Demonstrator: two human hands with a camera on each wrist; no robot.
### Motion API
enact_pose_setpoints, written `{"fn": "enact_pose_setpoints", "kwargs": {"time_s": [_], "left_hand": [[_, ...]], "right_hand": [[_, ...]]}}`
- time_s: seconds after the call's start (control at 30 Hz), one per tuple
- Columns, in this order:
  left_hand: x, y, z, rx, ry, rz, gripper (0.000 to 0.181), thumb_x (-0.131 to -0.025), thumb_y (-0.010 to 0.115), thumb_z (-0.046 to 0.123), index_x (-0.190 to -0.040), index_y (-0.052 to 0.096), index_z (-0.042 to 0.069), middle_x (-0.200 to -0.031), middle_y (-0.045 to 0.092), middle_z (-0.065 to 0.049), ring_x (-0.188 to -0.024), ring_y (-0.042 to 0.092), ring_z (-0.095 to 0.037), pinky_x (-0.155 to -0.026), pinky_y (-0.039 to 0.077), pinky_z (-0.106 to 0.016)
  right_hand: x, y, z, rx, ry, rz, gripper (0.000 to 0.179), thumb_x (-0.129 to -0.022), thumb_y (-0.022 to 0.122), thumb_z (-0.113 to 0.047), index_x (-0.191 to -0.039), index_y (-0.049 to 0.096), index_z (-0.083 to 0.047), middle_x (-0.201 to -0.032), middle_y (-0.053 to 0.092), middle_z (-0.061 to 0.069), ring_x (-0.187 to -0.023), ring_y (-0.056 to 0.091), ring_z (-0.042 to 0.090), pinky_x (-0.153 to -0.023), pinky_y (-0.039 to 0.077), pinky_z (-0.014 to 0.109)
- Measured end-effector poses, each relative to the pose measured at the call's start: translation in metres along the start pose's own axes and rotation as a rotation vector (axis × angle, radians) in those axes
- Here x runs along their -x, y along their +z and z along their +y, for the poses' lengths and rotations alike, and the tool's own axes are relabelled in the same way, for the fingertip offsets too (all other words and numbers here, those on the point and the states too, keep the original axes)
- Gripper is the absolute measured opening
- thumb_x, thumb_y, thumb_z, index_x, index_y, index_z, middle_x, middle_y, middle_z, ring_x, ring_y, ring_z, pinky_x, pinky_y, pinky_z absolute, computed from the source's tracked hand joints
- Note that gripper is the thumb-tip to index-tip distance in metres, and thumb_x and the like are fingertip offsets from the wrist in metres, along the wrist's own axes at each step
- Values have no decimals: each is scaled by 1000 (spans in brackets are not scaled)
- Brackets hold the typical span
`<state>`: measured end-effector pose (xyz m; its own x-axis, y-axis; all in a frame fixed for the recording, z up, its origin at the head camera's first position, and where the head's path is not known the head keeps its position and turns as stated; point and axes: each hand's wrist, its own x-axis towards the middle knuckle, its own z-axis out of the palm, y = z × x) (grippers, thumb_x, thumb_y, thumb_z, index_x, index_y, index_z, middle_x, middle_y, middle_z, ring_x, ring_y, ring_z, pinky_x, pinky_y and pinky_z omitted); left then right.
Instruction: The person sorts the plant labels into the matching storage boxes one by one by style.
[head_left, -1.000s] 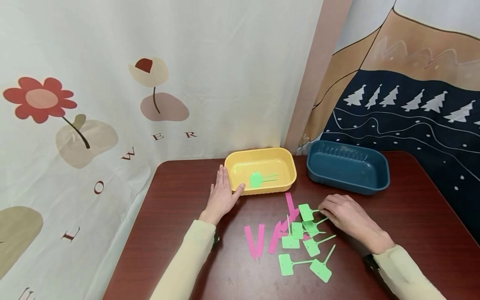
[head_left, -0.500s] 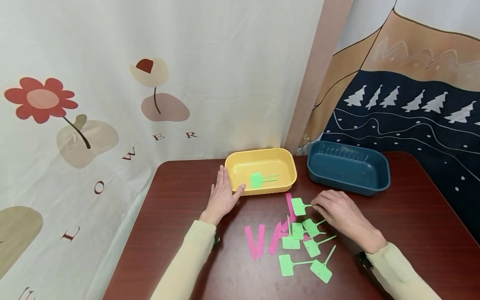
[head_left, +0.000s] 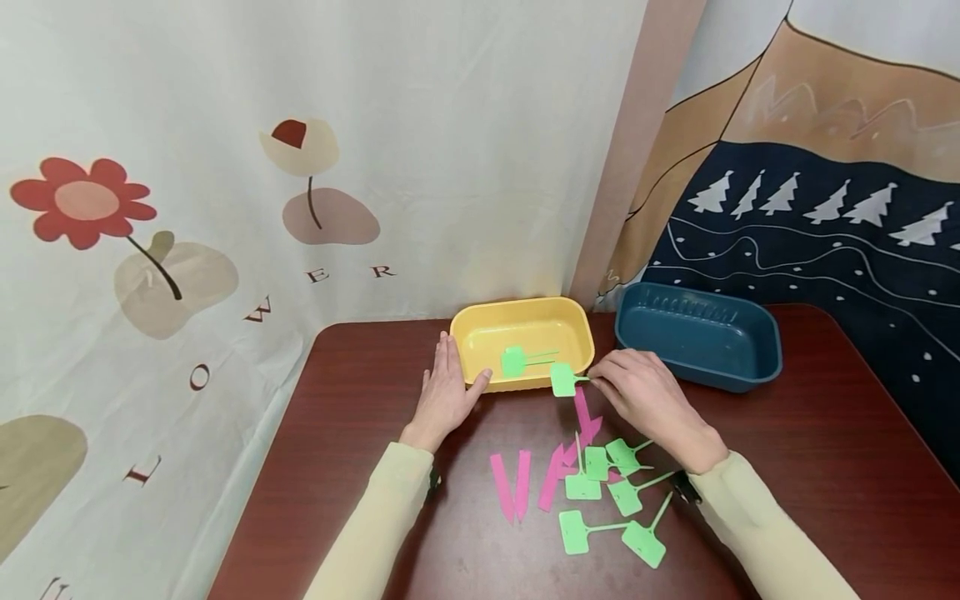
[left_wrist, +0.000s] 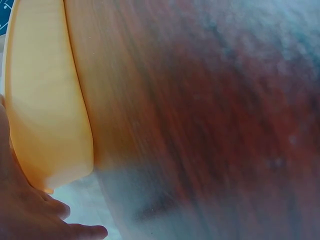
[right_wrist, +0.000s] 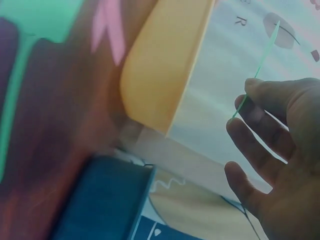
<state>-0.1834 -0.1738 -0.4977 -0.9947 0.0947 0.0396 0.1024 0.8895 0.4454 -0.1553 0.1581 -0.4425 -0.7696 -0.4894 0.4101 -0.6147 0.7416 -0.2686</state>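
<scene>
My right hand pinches the thin stem of a green T-shaped plant label, its flat head over the near right rim of the yellow basin. In the right wrist view that label appears edge-on between thumb and fingertips. Against the basin's left end rests my left hand, fingers straight along the side and thumb at the near rim. Inside the basin lie green labels, stems pointing right. The left wrist view has the basin's outer wall beside the fingers.
Several more green labels and several pink pointed strips lie on the dark red tabletop, some overlapping. A blue basin stands at the back right, beyond the right hand. Printed curtains hang behind the table.
My right hand has carried the green label up and leftward from the pile to the yellow basin's near right rim. The left hand stays at the basin.
</scene>
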Motion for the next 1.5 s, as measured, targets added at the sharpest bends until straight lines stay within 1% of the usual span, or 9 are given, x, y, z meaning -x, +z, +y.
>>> {"fn": "enact_pose_setpoints", "kwargs": {"time_s": [0.3, 0.5, 0.7, 0.83, 1.03, 1.17, 1.3, 1.4, 1.5], "left_hand": [[0, -1, -4, -7, -10, -6, 100, -104, 44, 63, -163, 1, -5, -172, 0, -21, -158, 8, -35, -118, 24, -66], [0, -1, -4, -3, -12, -8, 100, -103, 44, 64, -163, 1, -4, -172, -1, -21, -159, 8, -34, -118, 23, -66], [0, -2, -2, 16, -6, -9, 99, -104, 45, 62, -164, 0, -4, -173, -4, -18, -159, 7, -34, -118, 23, -66], [0, -3, 0, 12, -4, -6, 100, -103, 45, 62, -164, 1, -4, -173, -4, -18, -159, 7, -35, -118, 23, -66], [-1, -3, 1, 2, -2, -7, 100, -103, 44, 63, -163, 2, -5, -172, -1, -20, -158, 9, -36, -117, 24, -66], [-1, -2, 1, -4, -2, -7, 100, -103, 45, 62, -163, 2, -5, -172, 1, -22, -158, 10, -36, -117, 25, -66], [0, -2, 1, 4, -8, -2, 100, -103, 47, 62, -163, 4, -5, -172, 0, -21, -158, 9, -35, -117, 25, -66], [0, -2, 1, 2, -9, 1, 100, -103, 47, 62, -163, 5, -6, -172, 1, -21, -158, 9, -36, -117, 25, -66], [0, -1, 1, 1, -8, 1, 100, -103, 47, 62, -163, 4, -6, -172, 1, -21, -158, 10, -37, -117, 25, -67]], "right_hand": [[-37, 8, -12, -5, -27, 26, 15, -88, 83, -11, -103, 79, -10, -100, 74, 5, -101, 64, 27, -93, 49, 48], [-61, 13, -19, -16, -38, 8, 8, -93, 78, -13, -102, 78, -12, -99, 73, 3, -97, 63, 25, -93, 48, 46], [-77, 20, -22, -2, -38, 4, 6, -96, 74, -13, -100, 79, -13, -98, 72, 3, -94, 62, 23, -88, 48, 44], [-86, 26, -23, 7, -36, -7, 6, -96, 73, -13, -98, 79, -13, -97, 72, 3, -94, 63, 24, -88, 49, 44], [-98, 40, -18, 4, -21, -59, 9, -97, 71, -11, -95, 80, -11, -94, 73, 4, -90, 64, 26, -89, 52, 45], [-106, 52, -14, 19, -16, -104, 12, -96, 68, -8, -92, 79, -11, -89, 72, 3, -83, 63, 23, -81, 53, 41], [-112, 62, -12, 48, -24, -165, 15, -94, 66, -5, -85, 76, -12, -79, 66, 1, -74, 58, 22, -71, 50, 38], [-116, 67, -11, 64, -18, -211, 16, -93, 66, -5, -82, 74, -12, -76, 61, 1, -71, 55, 21, -68, 47, 37], [-117, 71, -9, 70, -4, -246, 14, -94, 67, -6, -84, 75, -12, -77, 62, 1, -71, 56, 20, -69, 47, 37]]}}
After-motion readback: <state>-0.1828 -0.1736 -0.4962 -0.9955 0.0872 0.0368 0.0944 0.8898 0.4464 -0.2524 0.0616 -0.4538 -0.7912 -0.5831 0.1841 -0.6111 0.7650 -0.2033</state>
